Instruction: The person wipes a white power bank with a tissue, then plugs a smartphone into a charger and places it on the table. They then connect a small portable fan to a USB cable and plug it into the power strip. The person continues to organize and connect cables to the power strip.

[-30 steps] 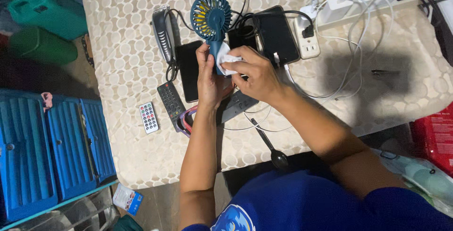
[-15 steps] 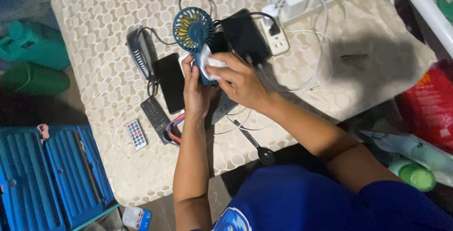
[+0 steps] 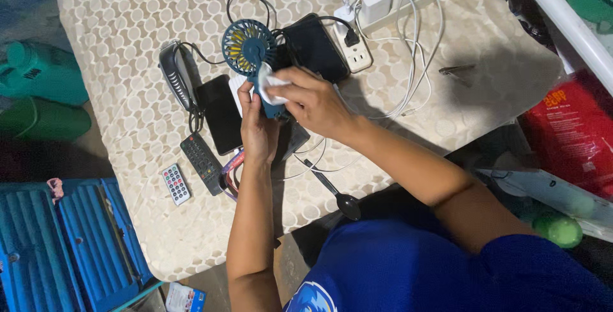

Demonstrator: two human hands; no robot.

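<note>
One handheld fan (image 3: 249,47), blue with yellow blades, is standing upright over the table, its handle wrapped in the left hand (image 3: 257,127). The right hand (image 3: 313,104) is pinching one white cloth (image 3: 271,89) against that handle. Left of the fingers are lying two remotes, one black (image 3: 202,163) and one white (image 3: 175,184); below them, one spoon (image 3: 338,196). A cream honeycomb-patterned tablecloth (image 3: 128,63) is covering the table; blue crates (image 3: 64,235) are sitting on the floor.

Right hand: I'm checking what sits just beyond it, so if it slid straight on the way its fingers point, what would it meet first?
The right hand points up-left, pressing a white wipe against the small blue handheld fan. The fan would be met first; its handle sits in the left hand.
</note>
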